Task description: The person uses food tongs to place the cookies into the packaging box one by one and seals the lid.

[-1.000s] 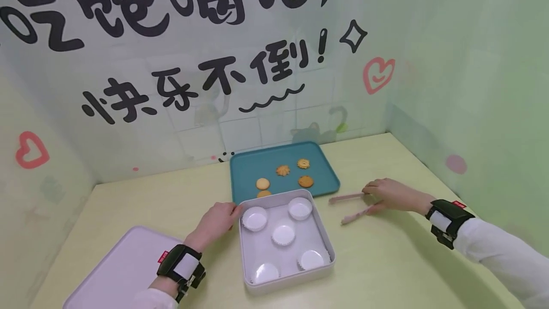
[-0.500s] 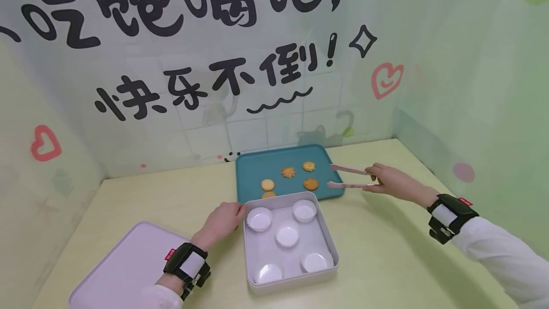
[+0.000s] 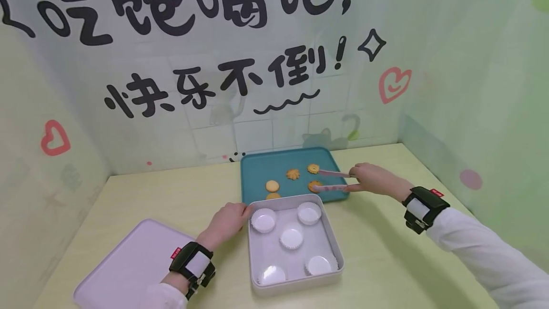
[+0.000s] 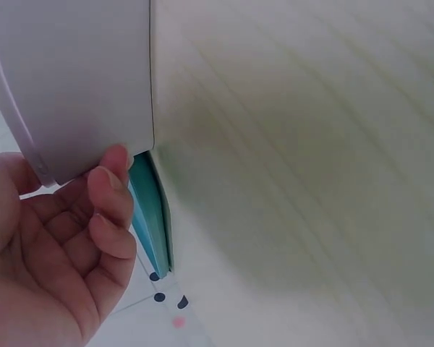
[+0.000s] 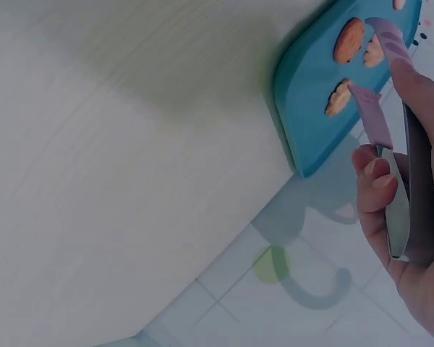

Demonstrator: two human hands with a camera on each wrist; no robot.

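My left hand (image 3: 227, 221) grips the far left corner of a pale lilac square box (image 3: 298, 290), thumb at the rim and fingers curled against the outer wall (image 4: 72, 87). Several white fluted baking cups (image 3: 291, 239) stand inside it. In my right hand (image 3: 379, 179) is a pair of food tongs (image 5: 416, 191) with pink tips, held spread apart. Their tips reach over the teal tray (image 3: 257, 168), one beside a ring-shaped cookie (image 3: 313, 168), the other overlapping a round brown cookie (image 3: 313, 185). Nothing is between the tips.
A flower-shaped cookie (image 3: 293, 174) and pale round cookies (image 3: 272, 186) lie farther left on the teal tray, one partly hidden by the box. A flat lilac tray or lid (image 3: 133, 261) lies at the front left. Walls (image 3: 476, 123) enclose the table's back and sides.
My right hand has lifted the tongs from the table on the right and carried them left over the teal tray. My left hand stays on the box corner. The head view has shifted slightly.
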